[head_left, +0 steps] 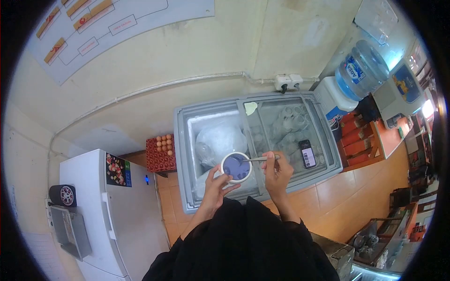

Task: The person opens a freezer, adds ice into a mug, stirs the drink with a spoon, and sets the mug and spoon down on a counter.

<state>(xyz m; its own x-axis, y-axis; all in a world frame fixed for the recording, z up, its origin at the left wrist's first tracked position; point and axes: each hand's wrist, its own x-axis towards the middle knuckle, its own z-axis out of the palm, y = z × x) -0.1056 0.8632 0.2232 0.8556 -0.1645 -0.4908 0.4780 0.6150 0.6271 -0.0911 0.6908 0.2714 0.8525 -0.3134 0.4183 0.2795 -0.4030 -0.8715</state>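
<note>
My left hand (pixel 217 186) grips a small white bowl (pixel 223 163) from its lower left side, the thumb near the rim. Purple, creamy-looking contents (pixel 236 168) with some lumps fill the bowl. My right hand (pixel 277 172) is closed around the handle of a metal spoon (pixel 258 158), whose tip dips into the purple contents. Both hands are over a grey chest freezer (pixel 187 187). Its left half stands open, with frosty plastic bags (pixel 220 138) inside below the bowl.
A phone (pixel 307 153) lies on the freezer's glass lid (pixel 276 154), right of my right hand. A red egg tray (pixel 159 161) stands left of the freezer, near a white refrigerator (pixel 93 201). At the right are a water dispenser (pixel 340 96) and an orange-topped table (pixel 391 136).
</note>
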